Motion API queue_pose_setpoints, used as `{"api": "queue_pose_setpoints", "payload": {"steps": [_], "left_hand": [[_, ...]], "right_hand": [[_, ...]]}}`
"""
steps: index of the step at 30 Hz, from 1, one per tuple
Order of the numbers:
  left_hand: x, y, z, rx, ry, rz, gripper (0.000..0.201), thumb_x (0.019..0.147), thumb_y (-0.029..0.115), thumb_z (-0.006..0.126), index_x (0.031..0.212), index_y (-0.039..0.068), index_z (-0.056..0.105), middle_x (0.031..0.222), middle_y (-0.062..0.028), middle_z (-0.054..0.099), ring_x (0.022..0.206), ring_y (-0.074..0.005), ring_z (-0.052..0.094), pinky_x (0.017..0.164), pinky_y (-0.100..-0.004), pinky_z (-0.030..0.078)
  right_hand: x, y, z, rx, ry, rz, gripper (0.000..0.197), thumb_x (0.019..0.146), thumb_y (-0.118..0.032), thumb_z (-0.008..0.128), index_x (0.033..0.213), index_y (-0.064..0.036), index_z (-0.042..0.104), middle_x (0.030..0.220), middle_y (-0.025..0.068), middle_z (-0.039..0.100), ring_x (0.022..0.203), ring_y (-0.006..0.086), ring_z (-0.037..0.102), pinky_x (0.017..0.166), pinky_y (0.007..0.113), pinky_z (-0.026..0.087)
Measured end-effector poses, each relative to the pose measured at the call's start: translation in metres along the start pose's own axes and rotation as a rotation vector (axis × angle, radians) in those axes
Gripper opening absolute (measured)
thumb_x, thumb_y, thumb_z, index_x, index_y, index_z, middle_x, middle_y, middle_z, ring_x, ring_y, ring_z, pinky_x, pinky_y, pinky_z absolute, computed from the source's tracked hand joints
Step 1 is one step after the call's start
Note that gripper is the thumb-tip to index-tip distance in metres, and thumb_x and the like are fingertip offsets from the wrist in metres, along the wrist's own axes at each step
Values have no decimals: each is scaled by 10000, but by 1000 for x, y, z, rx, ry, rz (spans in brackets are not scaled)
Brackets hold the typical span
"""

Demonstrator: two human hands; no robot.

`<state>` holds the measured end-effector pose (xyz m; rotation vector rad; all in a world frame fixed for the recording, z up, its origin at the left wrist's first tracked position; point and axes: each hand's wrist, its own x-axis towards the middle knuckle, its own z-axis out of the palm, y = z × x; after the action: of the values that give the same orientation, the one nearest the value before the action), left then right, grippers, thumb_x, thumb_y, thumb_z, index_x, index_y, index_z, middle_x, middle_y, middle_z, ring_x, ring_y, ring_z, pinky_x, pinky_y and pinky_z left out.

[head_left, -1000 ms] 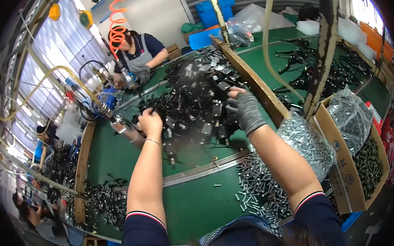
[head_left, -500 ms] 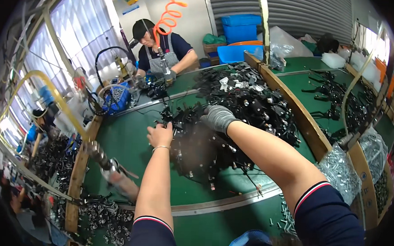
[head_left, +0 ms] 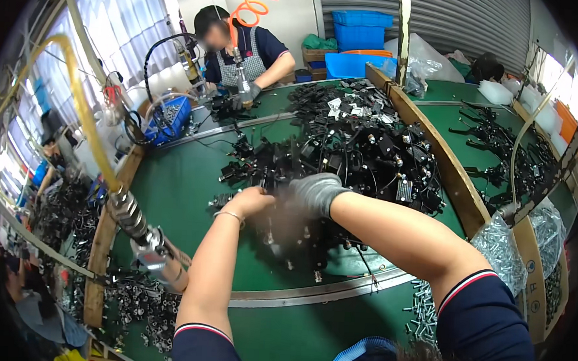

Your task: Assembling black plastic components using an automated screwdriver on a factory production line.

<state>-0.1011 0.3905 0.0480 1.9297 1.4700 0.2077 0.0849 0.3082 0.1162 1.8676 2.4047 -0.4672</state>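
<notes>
My bare left hand (head_left: pixel 254 201), with a bracelet at the wrist, is at the near left side of a big heap of black parts with thin cables (head_left: pixel 362 152). Its fingers are bent together; whatever they hold is hidden among black pieces. Beside it, my right hand (head_left: pixel 318 194) in a grey glove reaches into the same heap, its fingertips blurred and lost against the dark parts. Close to my left forearm hangs a metal air screwdriver (head_left: pixel 151 248) on a yellow hose.
Across the green table (head_left: pixel 178 181) a co-worker (head_left: pixel 243 57) handles another driver. A blue bin of fasteners (head_left: pixel 170 119) stands far left. Wooden rails (head_left: pixel 434 149) edge the table. Loose bolts (head_left: pixel 422 312) lie near right, small metal parts (head_left: pixel 144 317) near left, black levers (head_left: pixel 493 145) at right.
Both hands have moved slightly toward me, and my left hand has moved right, closer to the gloved one. The hanging driver has shifted slightly left in view.
</notes>
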Motion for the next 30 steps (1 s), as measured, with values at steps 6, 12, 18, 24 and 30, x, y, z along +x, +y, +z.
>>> {"api": "queue_pose_setpoints", "payload": {"steps": [6,12,18,24,30], "left_hand": [[-48,24,-10,181,-371,-65,473,804,383,608,1080,1,640,961,-99,645,885,-177,574,805,-304,449],[-23,2,-24,32,529,-112,720,715,594,654,1131,8,610,1147,-206,565,1072,-326,551,933,-356,429],[5,28,18,203,413,-16,763,647,611,711,1016,-52,631,1076,-264,559,1071,-382,529,916,-388,451],[21,27,51,462,222,-197,960,628,569,740,1215,-134,456,1272,-269,446,1169,-397,482,978,-398,429],[-5,27,46,176,217,-299,967,607,404,751,1336,-38,295,1294,-272,347,1201,-430,431,993,-423,409]], "right_hand": [[-59,-24,0,-128,-217,-18,514,817,-408,579,1270,-172,519,1158,110,625,1045,293,614,851,440,494],[-86,0,-27,-5,241,-182,371,842,-452,527,1006,-155,679,877,187,660,895,287,648,758,401,526],[-42,39,-3,-182,-101,117,688,887,-586,419,923,56,664,986,228,649,989,346,612,885,407,468],[-18,33,11,87,24,245,656,847,-583,483,1041,20,653,1047,205,647,1021,304,618,879,410,469],[8,20,31,205,270,480,620,739,-560,643,1067,-34,662,1092,167,645,1051,297,610,912,389,458]]}}
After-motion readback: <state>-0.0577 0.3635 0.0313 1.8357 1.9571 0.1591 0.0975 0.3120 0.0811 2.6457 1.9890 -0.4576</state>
